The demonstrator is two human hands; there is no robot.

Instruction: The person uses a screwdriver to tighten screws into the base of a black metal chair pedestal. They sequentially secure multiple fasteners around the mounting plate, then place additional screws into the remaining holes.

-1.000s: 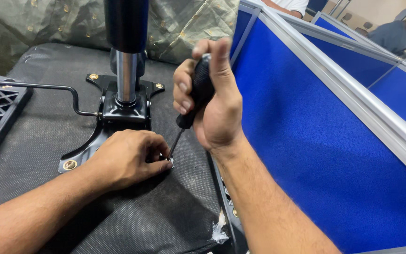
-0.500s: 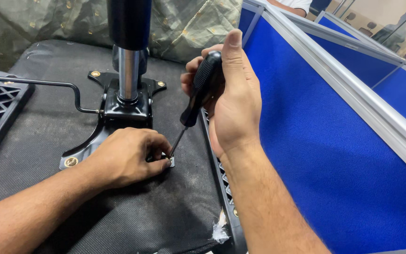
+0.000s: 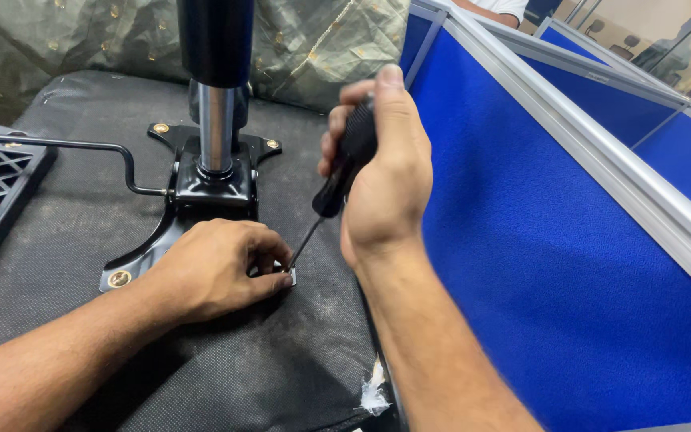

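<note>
Two blue partition panels [image 3: 569, 240] flank black fabric underside [image 3: 281, 360] beneath hands.

Both of my forearms are bare from the bottom edge of the view up to the wrists; no sleeve, cuff or glove shows on either one. My left hand [image 3: 217, 268] wears no ring, band or watch that I can see, and my left forearm carries fine dark hair along its length. My right hand [image 3: 385, 184] is bare as well, with no ring on the fingers [image 3: 336, 132] that show and nothing strapped at the wrist. The thumbnail on my right hand is short, plain and unpainted. My right forearm also shows sparse dark hair. Nothing of my clothing reaches into view.
</note>
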